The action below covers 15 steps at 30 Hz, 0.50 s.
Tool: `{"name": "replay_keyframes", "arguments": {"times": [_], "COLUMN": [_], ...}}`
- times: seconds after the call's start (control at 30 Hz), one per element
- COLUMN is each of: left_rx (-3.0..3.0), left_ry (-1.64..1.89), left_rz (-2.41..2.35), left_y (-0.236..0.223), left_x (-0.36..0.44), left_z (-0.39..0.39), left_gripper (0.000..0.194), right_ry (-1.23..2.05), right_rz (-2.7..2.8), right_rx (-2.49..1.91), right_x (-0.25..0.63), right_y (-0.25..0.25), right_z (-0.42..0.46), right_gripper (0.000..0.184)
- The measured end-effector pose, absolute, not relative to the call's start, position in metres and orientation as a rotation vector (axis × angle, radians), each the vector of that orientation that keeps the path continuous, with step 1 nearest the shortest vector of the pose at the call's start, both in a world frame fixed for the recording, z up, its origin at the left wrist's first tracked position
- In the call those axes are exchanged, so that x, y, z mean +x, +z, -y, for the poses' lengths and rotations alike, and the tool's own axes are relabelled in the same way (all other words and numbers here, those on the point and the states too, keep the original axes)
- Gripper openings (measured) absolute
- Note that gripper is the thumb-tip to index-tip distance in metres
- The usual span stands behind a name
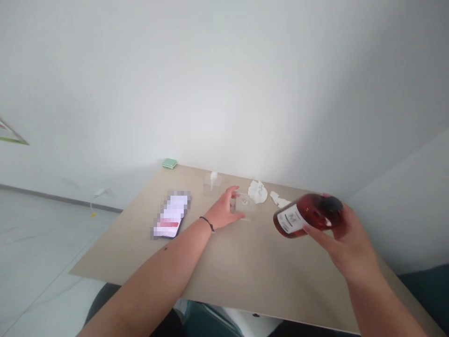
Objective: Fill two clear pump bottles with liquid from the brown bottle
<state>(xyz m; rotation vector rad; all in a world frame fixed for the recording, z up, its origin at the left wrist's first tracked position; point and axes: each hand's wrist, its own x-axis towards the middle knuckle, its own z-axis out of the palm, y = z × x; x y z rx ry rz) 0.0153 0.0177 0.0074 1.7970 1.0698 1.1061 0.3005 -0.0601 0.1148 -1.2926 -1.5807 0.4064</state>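
Leftward, well apart from your left fingers, a mint-green case sits at the far edge of the tan tabletop, a lit smartphone lying nearer them. Just left and beyond those fingers stands a clear box with a small white piece. Your left hand holds a clear container between thumb and fingers. Past those fingertips lies crumpled tissue; farther right, a torn tissue strip. Your right hand grips a tilted amber bottle, thumb at its white label, black cap palmward.
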Motion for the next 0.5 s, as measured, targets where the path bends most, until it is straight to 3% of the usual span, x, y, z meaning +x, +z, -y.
{"name": "replay_keyframes", "arguments": {"times": [0.13,0.5], "left_rx": [1.754,1.8], "left_ry": [1.184,1.145], "left_rz": [-1.243,-1.222], "left_y": [0.003,-0.015], "left_x": [0.02,0.019], "left_z": [-0.04,-0.069], "left_gripper": [0.076,0.078], "right_ry": [0.564,0.649], "right_rz": [1.458,1.455], "right_rx": [-1.36,-1.393], "right_x": [0.322,0.295], "right_y": [0.089,0.065], "right_z": [0.101,0.132], "right_gripper": [0.082,0.078]}}
